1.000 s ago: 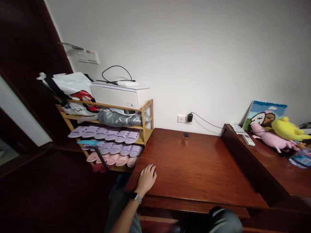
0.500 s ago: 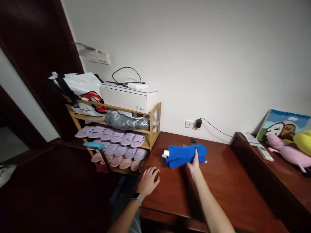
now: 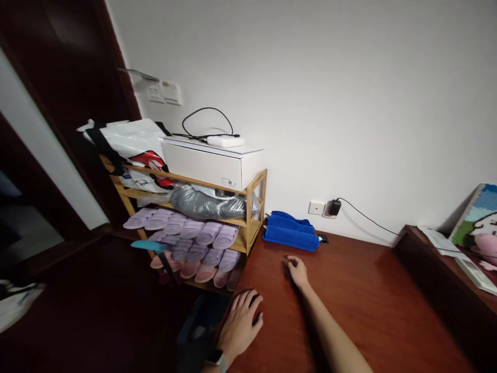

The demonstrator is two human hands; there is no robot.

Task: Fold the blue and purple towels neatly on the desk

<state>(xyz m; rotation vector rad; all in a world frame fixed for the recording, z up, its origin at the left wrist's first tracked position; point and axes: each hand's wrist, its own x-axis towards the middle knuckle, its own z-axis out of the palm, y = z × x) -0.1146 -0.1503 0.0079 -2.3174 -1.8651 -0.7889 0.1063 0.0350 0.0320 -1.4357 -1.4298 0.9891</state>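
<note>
Blue folded cloths (image 3: 292, 233), probably towels, lie in rolls side by side at the back left of the reddish-brown wooden desk (image 3: 349, 290), close against the wall. A small white tag shows at their right end. My right hand (image 3: 298, 272) is just in front of them, apart from them and empty, its thumb and fingers slightly curled and apart. At the desk's left edge my left hand (image 3: 241, 321) rests palm down with fingers spread, holding nothing. A watch (image 3: 215, 356) is on the left wrist.
Left of the desk stands a wooden rack (image 3: 248, 223) with rows of purple slippers (image 3: 205, 233), a white box (image 3: 209, 163) and a white bag (image 3: 132, 142). A black plug (image 3: 334, 207) with a cable sits in the wall. A raised ledge (image 3: 446, 274) borders the desk's right.
My right hand has set the blue cloths down at the back left of the desk and let go, drawing back toward me. My left hand stays at the desk's edge. The view has shifted slightly left.
</note>
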